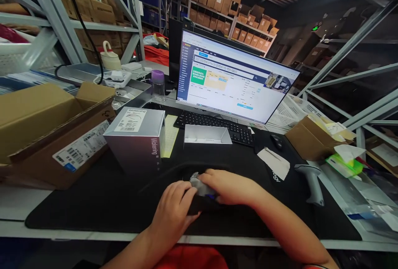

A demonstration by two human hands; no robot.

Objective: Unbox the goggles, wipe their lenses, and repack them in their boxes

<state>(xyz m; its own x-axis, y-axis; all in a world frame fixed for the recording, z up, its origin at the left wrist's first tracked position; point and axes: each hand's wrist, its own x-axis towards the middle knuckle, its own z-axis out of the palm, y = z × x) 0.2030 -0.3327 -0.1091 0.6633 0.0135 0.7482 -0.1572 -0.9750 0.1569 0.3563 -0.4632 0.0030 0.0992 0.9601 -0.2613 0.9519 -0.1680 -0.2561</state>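
Observation:
My left hand is closed around the near left side of a dark item with crumpled grey wrapping, held low over the black desk mat. From the other side, my right hand grips the same bundle, its fingers curled over the grey part. A small blue patch shows between the hands; the bundle's exact kind is hidden by my fingers. Just beyond stands a shallow white box tray. To the left is a grey-purple box marked "Wakening" with a label on top.
An open cardboard carton takes up the left side. Behind are a keyboard, a monitor and a purple-capped bottle. On the right lie a white pouch, a barcode scanner, a mouse and a smaller carton.

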